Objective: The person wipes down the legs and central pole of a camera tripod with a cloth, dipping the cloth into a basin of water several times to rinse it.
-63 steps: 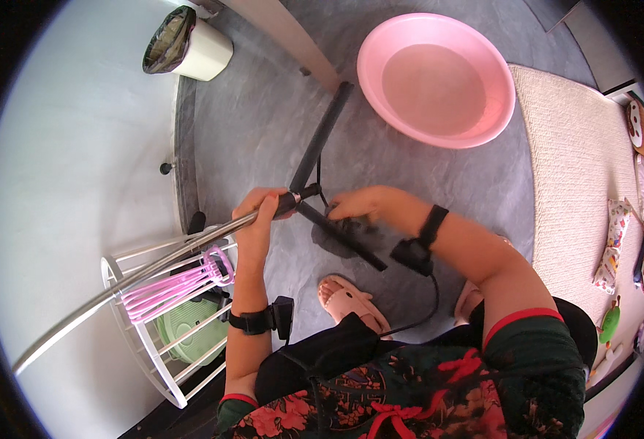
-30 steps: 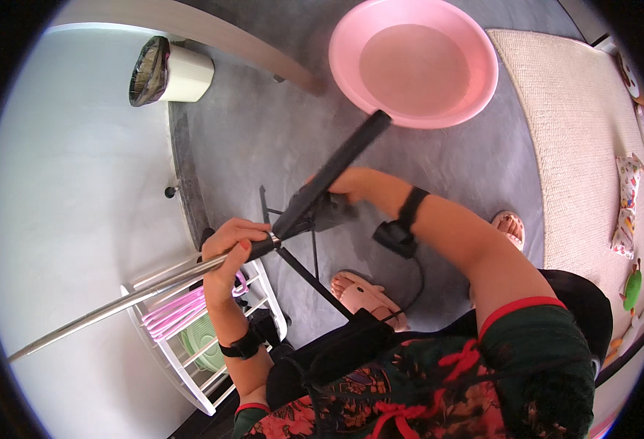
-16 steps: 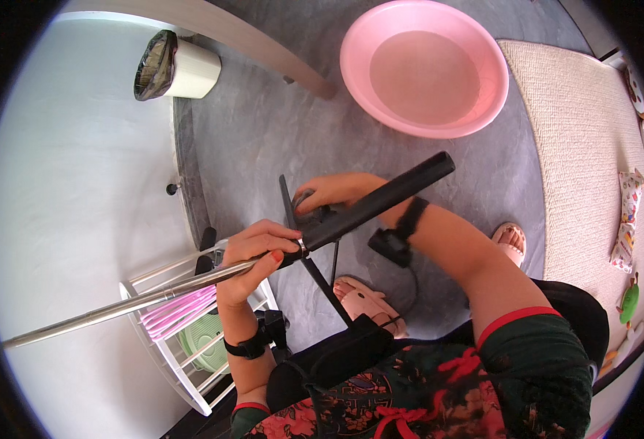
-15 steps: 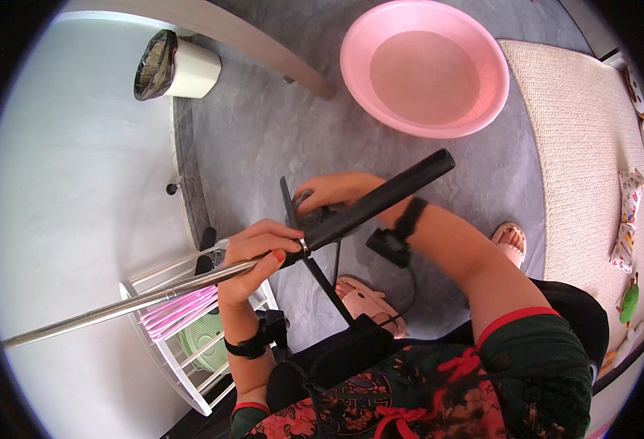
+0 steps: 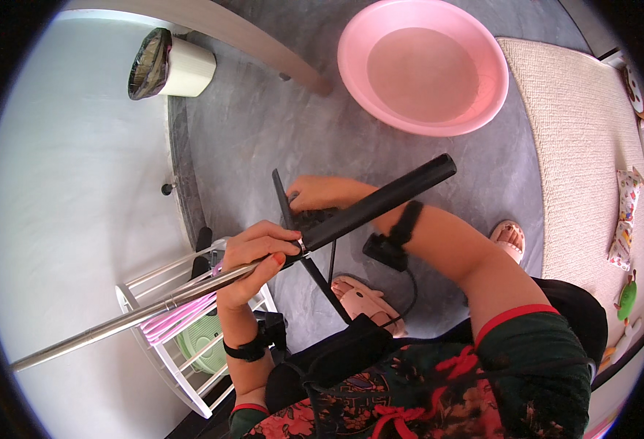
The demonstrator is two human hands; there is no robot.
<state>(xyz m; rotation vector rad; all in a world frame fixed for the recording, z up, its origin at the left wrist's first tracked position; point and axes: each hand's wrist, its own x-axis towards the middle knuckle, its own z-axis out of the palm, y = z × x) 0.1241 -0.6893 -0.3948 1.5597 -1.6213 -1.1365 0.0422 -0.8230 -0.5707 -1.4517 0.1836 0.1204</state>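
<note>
My left hand [image 5: 252,252] is wrapped around a long pole, with its silver metal tube [image 5: 135,313] running to the lower left. The pole's thick black grip [image 5: 380,201] points to the upper right and passes over my right forearm. Beyond the grip, my right hand [image 5: 314,194] has its fingers curled beside the far end of a thin black bar [image 5: 281,192]. Something dark [image 5: 313,218] shows under that hand; its kind cannot be made out, and the fingertips are partly hidden. The bar passes beneath the pole toward my lap.
A pink basin [image 5: 424,73] holding cloudy water stands on the grey floor at the far side. At the left are a white bin [image 5: 190,69] and a white rack [image 5: 157,351] with pink hangers and a green item. A beige rug [image 5: 563,146] lies on the right.
My right hand has shifted slightly left, and its fingers show less. The pole's silver end sits a little lower, while my left hand keeps its grip. The whole view has shifted slightly.
</note>
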